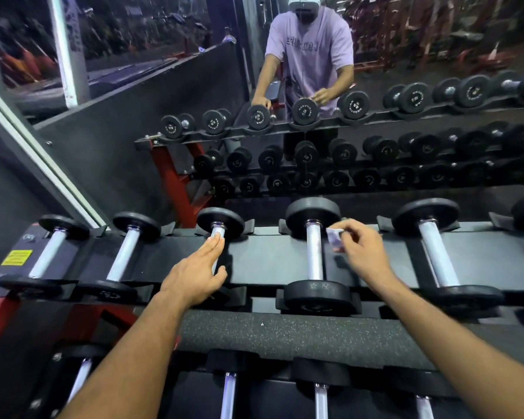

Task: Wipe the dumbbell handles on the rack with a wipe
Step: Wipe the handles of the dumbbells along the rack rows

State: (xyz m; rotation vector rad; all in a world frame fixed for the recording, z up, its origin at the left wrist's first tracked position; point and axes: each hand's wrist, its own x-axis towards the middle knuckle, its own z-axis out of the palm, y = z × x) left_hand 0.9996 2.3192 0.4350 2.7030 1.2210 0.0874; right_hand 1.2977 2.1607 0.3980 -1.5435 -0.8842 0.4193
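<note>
Several black dumbbells with silver handles lie across the top shelf of the rack (263,261). My left hand (194,276) lies with straight fingers on the handle of the third dumbbell (217,231) from the left, covering most of that handle. My right hand (360,249) pinches a small crumpled white wipe (333,237) just right of the fourth dumbbell's handle (314,252). The wipe is beside that handle; I cannot tell whether it touches it.
More dumbbells (436,255) sit to the right and two to the left (124,252). A lower shelf (300,337) with padded edge holds more handles (227,394). A wall mirror (315,116) behind the rack reflects it and a person. A yellow label (16,257) is at left.
</note>
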